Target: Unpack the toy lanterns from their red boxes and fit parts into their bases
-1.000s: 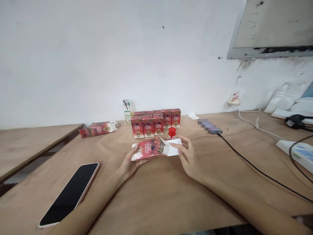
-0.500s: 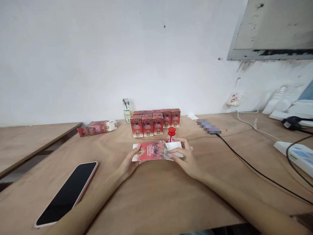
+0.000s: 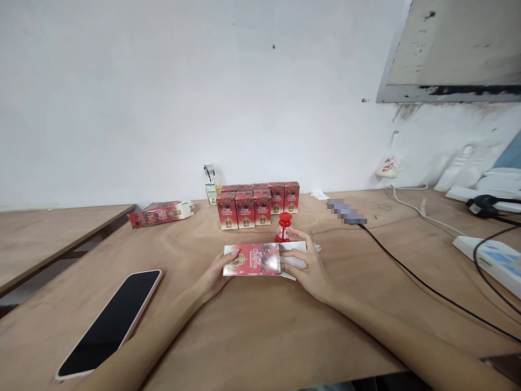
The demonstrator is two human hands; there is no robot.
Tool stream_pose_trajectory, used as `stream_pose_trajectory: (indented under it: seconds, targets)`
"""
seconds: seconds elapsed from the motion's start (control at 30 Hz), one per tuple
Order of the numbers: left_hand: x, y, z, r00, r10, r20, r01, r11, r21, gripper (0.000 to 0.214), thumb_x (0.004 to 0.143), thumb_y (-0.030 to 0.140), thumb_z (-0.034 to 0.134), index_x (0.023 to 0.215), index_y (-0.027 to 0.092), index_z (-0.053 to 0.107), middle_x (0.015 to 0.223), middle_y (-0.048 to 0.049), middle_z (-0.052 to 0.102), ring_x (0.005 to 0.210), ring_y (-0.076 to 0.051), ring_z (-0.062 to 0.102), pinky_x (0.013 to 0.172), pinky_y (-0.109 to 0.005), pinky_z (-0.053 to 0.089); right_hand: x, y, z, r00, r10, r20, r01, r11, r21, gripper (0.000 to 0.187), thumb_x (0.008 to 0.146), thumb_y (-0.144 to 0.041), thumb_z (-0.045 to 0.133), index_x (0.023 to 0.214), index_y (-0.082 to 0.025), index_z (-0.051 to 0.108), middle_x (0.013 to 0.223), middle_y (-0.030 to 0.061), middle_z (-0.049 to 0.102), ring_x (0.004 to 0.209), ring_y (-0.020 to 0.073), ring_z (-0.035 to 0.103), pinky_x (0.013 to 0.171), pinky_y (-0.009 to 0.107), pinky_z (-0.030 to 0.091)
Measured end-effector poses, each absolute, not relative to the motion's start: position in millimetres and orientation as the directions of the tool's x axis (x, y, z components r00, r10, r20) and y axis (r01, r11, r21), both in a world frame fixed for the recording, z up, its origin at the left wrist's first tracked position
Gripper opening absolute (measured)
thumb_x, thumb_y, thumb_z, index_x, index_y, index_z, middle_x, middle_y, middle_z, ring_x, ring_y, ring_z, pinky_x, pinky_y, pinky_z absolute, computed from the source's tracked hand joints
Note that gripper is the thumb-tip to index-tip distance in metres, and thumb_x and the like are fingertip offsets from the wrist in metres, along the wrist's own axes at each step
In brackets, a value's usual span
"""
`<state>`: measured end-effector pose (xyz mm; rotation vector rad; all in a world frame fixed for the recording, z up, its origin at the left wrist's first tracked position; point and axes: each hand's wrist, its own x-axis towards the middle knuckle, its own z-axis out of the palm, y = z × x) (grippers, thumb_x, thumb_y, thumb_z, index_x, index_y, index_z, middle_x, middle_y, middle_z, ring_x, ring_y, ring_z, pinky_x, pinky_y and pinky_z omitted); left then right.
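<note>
Just below frame centre, our left hand (image 3: 214,277) grips the box (image 3: 253,259), lying lengthwise left-right, its open end at our right hand (image 3: 313,271), fingers parted.

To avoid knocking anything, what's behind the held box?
A red lantern stands just behind it, the upright boxes farther back. The right hand covers part of the lantern; the held box hides the table directly behind it.

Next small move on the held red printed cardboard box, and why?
Probably ease the white cardboard flaps slightly wider with the right hand: its fingers are at the held box's open end, while the left hand grips the opposite end.
</note>
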<state>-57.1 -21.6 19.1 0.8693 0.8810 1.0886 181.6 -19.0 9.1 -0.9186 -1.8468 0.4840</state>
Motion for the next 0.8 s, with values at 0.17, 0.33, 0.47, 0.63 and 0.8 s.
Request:
stream_pose_trajectory:
  seconds: [0.17,0.33,0.47,0.63,0.8]
  targets:
    - [-56.0,-24.9,18.2,0.241,0.969,-0.056,-0.352,0.141,0.925,0.047,0.060,0.029,0.077,0.100,0.016,0.058,0.093,-0.0074,0.069,0.083,-0.022,0.067,0.076,-0.031,0.052,182.3,-10.7,4.2,-0.179,0.778,0.602,0.354,0.622,-0.698,0.013,0.079,-0.021,0.058,0.074,-0.022,0.070,0.134,0.0048,0.038,0.124,0.0246,0.039,0.103,0.042,0.034]
    - [-50.4,-35.3,22.7,0.310,0.950,0.025,-0.338,0.086,0.937,0.051,0.055,0.021,0.077,0.101,0.019,0.054,0.096,-0.0058,0.068,0.087,-0.024,0.065,0.076,-0.034,0.053,184.1,-3.0,3.0,-0.268,0.845,0.463,0.340,0.533,-0.775,0.030,0.075,-0.006,0.048,0.090,-0.021,0.068,0.129,0.0066,0.040,0.125,0.0225,0.038,0.102,0.041,0.036]
    - [-47.0,-39.0,26.6,0.226,0.973,0.043,-0.309,0.030,0.951,0.050,0.054,0.019,0.078,0.098,0.018,0.053,0.097,-0.0054,0.066,0.087,-0.022,0.065,0.076,-0.032,0.053,183.3,-5.8,7.4,-0.351,0.839,0.416,0.437,0.540,-0.720,0.037,0.077,-0.004,0.043,0.101,-0.022,0.065,0.126,0.0069,0.041,0.129,0.0222,0.030,0.107,0.042,0.030]
    - [-46.2,-40.5,30.6,0.135,0.989,0.065,-0.289,-0.023,0.957,0.050,0.055,0.022,0.078,0.099,0.018,0.053,0.096,-0.0044,0.065,0.086,-0.021,0.064,0.078,-0.032,0.052,181.3,-13.2,5.6,-0.426,0.796,0.430,0.503,0.604,-0.618,0.030,0.086,-0.013,0.039,0.090,-0.020,0.068,0.134,0.0077,0.030,0.132,0.0261,0.023,0.108,0.045,0.026]
    - [-46.3,-42.6,32.4,0.128,0.983,0.130,-0.200,-0.102,0.974,0.054,0.055,0.027,0.079,0.100,0.019,0.050,0.098,-0.0048,0.064,0.087,-0.021,0.062,0.077,-0.031,0.051,179.2,-12.3,-0.3,-0.353,0.790,0.501,0.477,0.613,-0.631,0.028,0.083,-0.010,0.042,0.097,-0.019,0.065,0.135,0.0083,0.025,0.126,0.0243,0.031,0.104,0.042,0.032]
